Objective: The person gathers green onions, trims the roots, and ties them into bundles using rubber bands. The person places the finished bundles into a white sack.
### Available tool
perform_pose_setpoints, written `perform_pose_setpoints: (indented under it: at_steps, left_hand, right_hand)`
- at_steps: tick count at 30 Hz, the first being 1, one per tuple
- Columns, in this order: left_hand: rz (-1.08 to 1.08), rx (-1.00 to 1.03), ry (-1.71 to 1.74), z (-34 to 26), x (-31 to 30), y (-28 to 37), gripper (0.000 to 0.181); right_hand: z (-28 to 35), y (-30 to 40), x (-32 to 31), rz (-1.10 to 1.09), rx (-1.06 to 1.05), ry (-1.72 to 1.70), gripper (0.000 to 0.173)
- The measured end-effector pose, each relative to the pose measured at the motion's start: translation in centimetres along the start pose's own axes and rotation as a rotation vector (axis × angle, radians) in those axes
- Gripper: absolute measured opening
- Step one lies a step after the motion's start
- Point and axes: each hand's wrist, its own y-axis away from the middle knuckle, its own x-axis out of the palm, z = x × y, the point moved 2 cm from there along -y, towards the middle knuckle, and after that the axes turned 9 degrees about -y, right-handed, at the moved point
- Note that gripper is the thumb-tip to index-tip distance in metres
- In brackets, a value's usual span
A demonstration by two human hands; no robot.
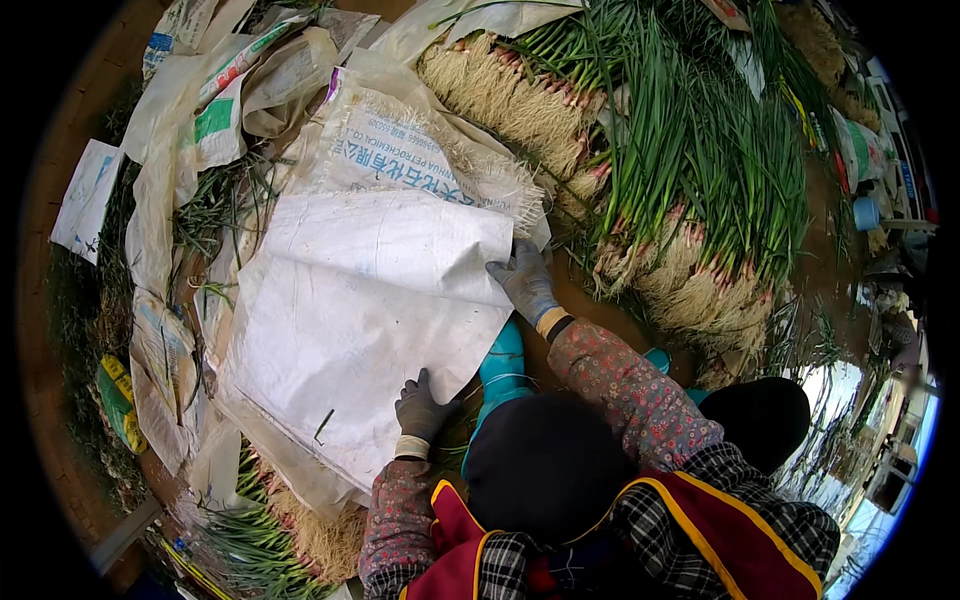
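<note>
A large white woven plastic sack [360, 322] lies spread before me, its upper part folded into a raised ridge. My right hand [527, 279], in a grey glove, grips the sack's right edge with the thumb on top. At the lower edge, my left hand [421, 409] in a dark grey glove rests on the sack with its fingers apart. Beyond the fold lies another woven sack [405, 150] with blue printing and a frayed edge. A short green leaf scrap [324, 426] sits on the white surface.
Bundles of green alliums [675, 150] with pale roots [517, 105] are heaped at upper right. More bundles [262, 517] show below the sacks. Crumpled plastic sacks [161, 217] and leaf litter line the left. Turquoise boots [504, 360] stand close to the sack's right edge.
</note>
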Motion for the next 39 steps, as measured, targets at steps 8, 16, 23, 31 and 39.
perform_pose_setpoints:
  at_steps: [8,16,23,31,39]
  left_hand:
    - [-0.417,0.033,0.315,-7.3,-5.2,-4.5,0.097]
    - [-0.651,0.162,0.126,-9.7,-4.6,-7.0,0.082]
    - [-0.777,0.049,0.879,-2.9,-9.5,4.5,0.090]
    - [-0.542,-0.320,0.596,-0.5,-4.7,3.5,0.058]
    - [-0.876,-0.334,0.079,20.0,-26.7,-8.6,0.064]
  right_hand:
    - [-2.1,-0.8,1.9,0.047,0.184,-0.298,0.072]
    - [5.3,-0.1,2.5,0.493,0.188,-0.386,0.039]
    - [14.4,4.0,4.7,0.822,0.062,-0.310,0.040]
    - [19.0,10.5,7.1,1.276,-0.452,0.055,0.047]
    - [19.0,1.9,4.3,0.895,-0.476,-0.796,0.042]
